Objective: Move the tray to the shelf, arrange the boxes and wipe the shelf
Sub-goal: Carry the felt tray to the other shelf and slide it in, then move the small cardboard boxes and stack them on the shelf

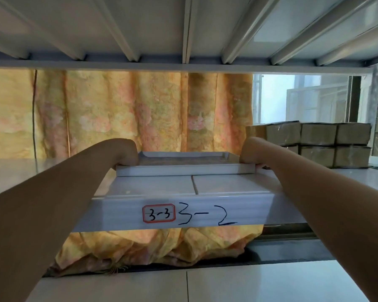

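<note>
A flat white tray (184,170) with a low rim lies on the white shelf (153,187), about the middle of its depth. My left hand (126,154) grips the tray's left end, fingers curled over the rim. At the tray's right end my right hand (250,154) holds the rim the same way. Brown cardboard boxes (316,143) wrapped in clear tape stand in two stacked rows at the right rear of the same shelf, just behind my right hand. No cloth can be seen clearly.
The shelf's front lip (183,214) carries a "3-3" sticker and handwritten "3-2". Another shelf's ribbed underside (183,29) hangs close overhead. A yellow flowered curtain (118,110) hangs behind the rack, with a window (292,101) at the right. A lower shelf (227,286) lies below.
</note>
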